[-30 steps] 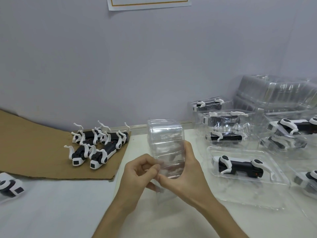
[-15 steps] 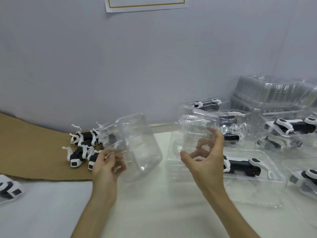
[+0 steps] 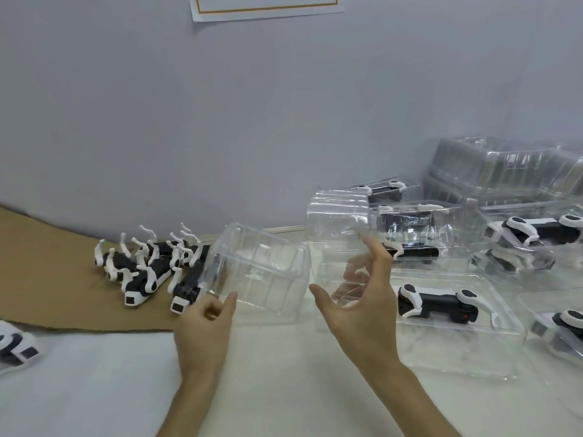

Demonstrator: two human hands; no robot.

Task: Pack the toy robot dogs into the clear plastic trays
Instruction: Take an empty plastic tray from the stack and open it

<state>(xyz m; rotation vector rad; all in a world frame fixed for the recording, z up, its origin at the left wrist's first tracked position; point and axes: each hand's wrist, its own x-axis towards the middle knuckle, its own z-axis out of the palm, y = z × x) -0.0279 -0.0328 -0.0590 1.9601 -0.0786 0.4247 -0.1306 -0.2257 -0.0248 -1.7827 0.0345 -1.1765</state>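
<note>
Separated now: the trays that were nested a second ago are coming apart, one in each hand. I am seeing the left hand gripping a clear tray at its lower left corner, with the thumb against the wall and the fingers curled. The tray is tilting up and away to the right of the grip. The right hand is grasping the second tray, thumb in front, fingers showing through the plastic. This tray is standing upright above the palm. Loose toy dogs are lying legs-up on the cardboard, just behind the left hand's tray. A packed tray is sitting on the table, right of the right hand.
</note>
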